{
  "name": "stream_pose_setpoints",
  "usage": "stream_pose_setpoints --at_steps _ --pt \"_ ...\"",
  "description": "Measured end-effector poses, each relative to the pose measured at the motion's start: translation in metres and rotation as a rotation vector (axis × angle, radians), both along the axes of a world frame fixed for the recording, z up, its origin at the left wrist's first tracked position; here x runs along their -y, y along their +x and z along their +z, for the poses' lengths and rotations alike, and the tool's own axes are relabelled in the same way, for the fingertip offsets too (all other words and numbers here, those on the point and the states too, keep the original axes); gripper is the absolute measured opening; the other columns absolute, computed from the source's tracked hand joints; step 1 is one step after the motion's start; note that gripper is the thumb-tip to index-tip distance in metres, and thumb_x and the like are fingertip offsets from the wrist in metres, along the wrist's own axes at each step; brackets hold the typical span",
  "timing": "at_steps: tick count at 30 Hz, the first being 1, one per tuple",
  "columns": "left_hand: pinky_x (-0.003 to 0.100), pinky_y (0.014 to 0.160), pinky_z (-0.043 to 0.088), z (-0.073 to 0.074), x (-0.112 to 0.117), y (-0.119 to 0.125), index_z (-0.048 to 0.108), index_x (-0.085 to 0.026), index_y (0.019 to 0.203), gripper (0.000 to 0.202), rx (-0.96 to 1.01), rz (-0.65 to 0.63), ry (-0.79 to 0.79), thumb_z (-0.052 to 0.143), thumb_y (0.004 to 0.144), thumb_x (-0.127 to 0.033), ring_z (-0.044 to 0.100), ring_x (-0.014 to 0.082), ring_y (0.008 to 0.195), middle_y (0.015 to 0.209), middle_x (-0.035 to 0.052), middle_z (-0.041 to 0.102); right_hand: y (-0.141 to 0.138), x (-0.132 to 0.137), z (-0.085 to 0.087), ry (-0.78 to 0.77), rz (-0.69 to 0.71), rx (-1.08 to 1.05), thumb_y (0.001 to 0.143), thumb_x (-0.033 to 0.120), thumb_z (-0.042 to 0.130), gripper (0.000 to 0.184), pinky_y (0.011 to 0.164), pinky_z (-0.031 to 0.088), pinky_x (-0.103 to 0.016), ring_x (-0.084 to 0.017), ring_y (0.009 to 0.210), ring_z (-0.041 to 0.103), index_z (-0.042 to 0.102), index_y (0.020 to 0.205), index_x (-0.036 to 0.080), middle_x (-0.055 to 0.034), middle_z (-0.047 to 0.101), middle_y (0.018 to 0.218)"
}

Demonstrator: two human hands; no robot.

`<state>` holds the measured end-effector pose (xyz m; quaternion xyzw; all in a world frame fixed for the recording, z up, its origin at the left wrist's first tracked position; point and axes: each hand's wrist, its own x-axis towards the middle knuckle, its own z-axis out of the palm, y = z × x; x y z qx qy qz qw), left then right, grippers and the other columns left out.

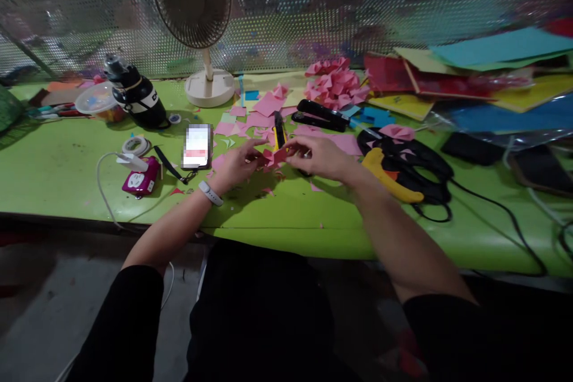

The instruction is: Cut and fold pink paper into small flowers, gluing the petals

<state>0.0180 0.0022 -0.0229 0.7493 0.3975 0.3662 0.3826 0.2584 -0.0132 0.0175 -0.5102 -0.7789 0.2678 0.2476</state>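
Between my two hands is a small folded pink paper piece (pixel 274 157), raised a little over the green table. My left hand (pixel 238 164), with a pale watch band on its wrist, pinches the paper's left side. On the other side, my right hand (pixel 317 157) grips its right edge between thumb and fingers. Just behind the paper lies a yellow and black box cutter (pixel 280 130). Pink paper scraps (pixel 233 126) are scattered around it. A black stapler (pixel 321 116) rests beyond my right hand, and a phone with a lit screen (pixel 197 146) lies left of my left hand.
A pile of folded pink paper (pixel 338 83) sits at the back. A white fan (pixel 208 88) and a black bottle (pixel 138 98) stand at the back left. Right of my hands are a yellow banana-shaped item (pixel 391 178), black goods with a cable (pixel 432 161) and coloured sheets (pixel 501 51).
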Motion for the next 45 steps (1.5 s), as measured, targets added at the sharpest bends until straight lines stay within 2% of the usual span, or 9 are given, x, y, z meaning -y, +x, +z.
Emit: stream_pose_setpoints --at_steps 2,7,13,21,27,33,35,38,45 --pt "0.026 0.073 0.059 -0.001 0.002 0.000 0.062 -0.023 0.131 0.047 -0.017 -0.036 0.041 0.071 0.086 -0.019 0.075 0.0152 0.084 0.099 0.0078 0.079 -0.007 0.003 0.000 -0.025 -0.010 -0.056 0.080 0.037 0.070 0.034 0.070 0.053 -0.038 -0.022 0.078 0.067 0.072 0.109 0.020 -0.0085 0.074 0.092" --pt "0.026 0.067 0.058 -0.001 0.007 -0.001 0.067 -0.026 0.124 0.039 -0.041 -0.056 0.071 0.071 0.086 -0.025 0.074 0.0150 0.077 0.093 0.0048 0.079 -0.013 0.008 -0.001 -0.103 0.030 -0.090 0.085 0.026 0.062 0.014 0.065 0.052 -0.036 -0.020 0.071 0.066 0.073 0.093 0.021 -0.0066 0.075 0.087" --pt "0.022 0.064 0.057 0.004 0.009 -0.003 0.066 -0.021 0.126 0.038 0.027 -0.044 0.028 0.068 0.090 -0.034 0.073 0.0132 0.075 0.092 0.0067 0.079 -0.012 0.007 0.003 -0.021 0.019 -0.197 0.087 0.021 0.060 0.017 0.064 0.052 -0.033 -0.018 0.073 0.068 0.073 0.098 0.022 -0.0055 0.077 0.091" --pt "0.023 0.068 0.058 0.007 0.008 -0.004 0.067 -0.022 0.126 0.040 0.020 -0.085 0.068 0.070 0.088 -0.032 0.073 0.0128 0.076 0.093 0.0066 0.079 -0.014 0.008 0.000 0.028 0.061 -0.121 0.088 0.018 0.058 0.017 0.071 0.054 -0.037 -0.020 0.080 0.070 0.074 0.093 0.023 -0.0063 0.076 0.092" --pt "0.026 0.074 0.058 0.002 0.006 -0.005 0.067 -0.022 0.123 0.037 0.061 -0.045 0.059 0.070 0.088 -0.033 0.073 0.0144 0.084 0.100 0.0083 0.078 -0.012 0.009 -0.001 0.201 0.052 -0.081 0.089 0.018 0.058 0.020 0.074 0.055 -0.040 -0.023 0.083 0.070 0.073 0.100 0.024 -0.0056 0.077 0.098" --pt "0.024 0.073 0.058 0.014 0.007 -0.005 0.058 -0.017 0.118 0.035 0.163 -0.030 -0.026 0.069 0.085 -0.023 0.070 0.0169 0.100 0.116 0.0133 0.070 -0.014 0.003 -0.007 0.395 0.028 -0.002 0.093 0.018 0.054 0.022 0.083 0.056 -0.046 -0.027 0.092 0.071 0.073 0.102 0.025 -0.0073 0.077 0.097" --pt "0.023 0.070 0.056 0.019 0.009 -0.004 0.058 -0.017 0.109 0.027 0.182 0.004 -0.048 0.068 0.083 -0.019 0.068 0.0161 0.097 0.110 0.0111 0.069 -0.015 0.004 -0.009 0.422 0.007 0.021 0.094 0.018 0.054 0.023 0.085 0.056 -0.048 -0.028 0.095 0.071 0.073 0.104 0.025 -0.0081 0.077 0.099" --pt "0.021 0.063 0.053 0.022 0.013 -0.003 0.061 -0.016 0.094 0.012 0.193 0.015 -0.041 0.067 0.086 -0.023 0.064 0.0120 0.081 0.093 0.0059 0.067 -0.019 0.009 -0.012 0.456 -0.037 -0.001 0.094 0.019 0.054 0.024 0.087 0.057 -0.049 -0.028 0.095 0.072 0.073 0.108 0.024 -0.0098 0.077 0.102" --pt "0.022 0.060 0.050 0.020 0.011 0.000 0.060 -0.017 0.083 0.021 0.399 0.024 -0.185 0.065 0.091 -0.035 0.059 0.0083 0.064 0.074 0.0001 0.061 -0.029 0.023 -0.027 0.429 -0.236 -0.308 0.091 0.028 0.063 0.026 0.085 0.061 -0.046 -0.025 0.091 0.074 0.071 0.114 0.022 -0.0098 0.076 0.108"
